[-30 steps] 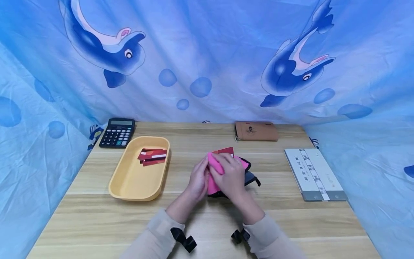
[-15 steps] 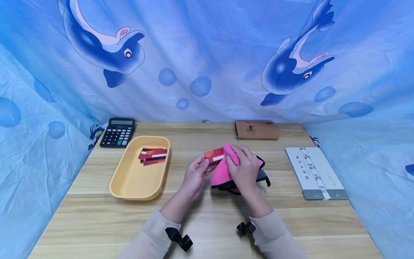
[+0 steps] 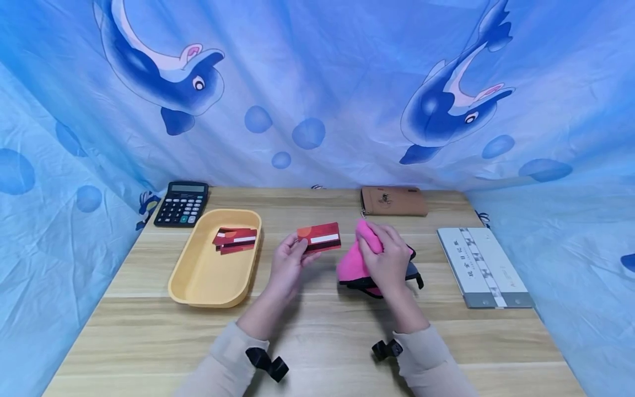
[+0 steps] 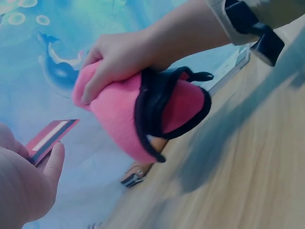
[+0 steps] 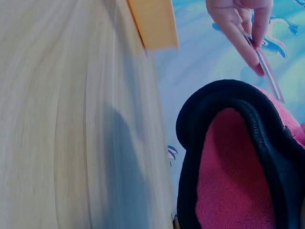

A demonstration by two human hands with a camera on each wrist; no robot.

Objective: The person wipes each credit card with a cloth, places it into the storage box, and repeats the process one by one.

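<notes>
My left hand (image 3: 288,262) pinches a red bank-type card (image 3: 319,237) with a white strip and a dark stripe, thumb on top. The card is held up over the table, apart from the cloth piece. To its right, my right hand (image 3: 388,256) grips a soft pink cloth piece with black edging (image 3: 353,267), its pink fleece bunched under the fingers. A dark grey part with a small black loop shows at its right side. In the right wrist view the pink lining (image 5: 233,176) shows inside the black border. The cloth hides part of the right fingers.
A yellow tray (image 3: 198,278) with several red cards (image 3: 235,240) stands at the left, a black calculator (image 3: 181,204) behind it. At the back lies a brown zip wallet (image 3: 394,201). A white and grey notebook (image 3: 483,267) lies at the right. Blue dolphin curtains (image 3: 347,82) surround the table.
The left hand has drawn the red card out of the pink cloth piece and moved left with it. The right hand has shifted right, still gripping the cloth.
</notes>
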